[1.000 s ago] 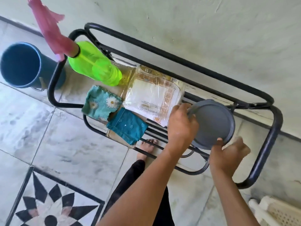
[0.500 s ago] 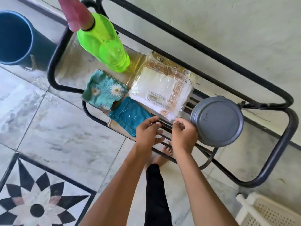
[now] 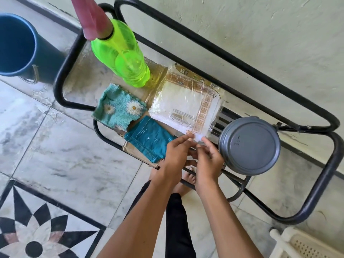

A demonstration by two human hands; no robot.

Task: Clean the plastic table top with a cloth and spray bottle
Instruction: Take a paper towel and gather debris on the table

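Crinkly clear plastic wraps the packet point(image 3: 186, 107), whose near corner your left hand point(image 3: 175, 155) and right hand point(image 3: 208, 161) both touch, fingertips together; whether they pinch it, you can't tell. The fluffy daisy cloth point(image 3: 119, 107) and translucent green bottle point(image 3: 122, 56) sit left on the black tubular rack point(image 3: 321, 183).
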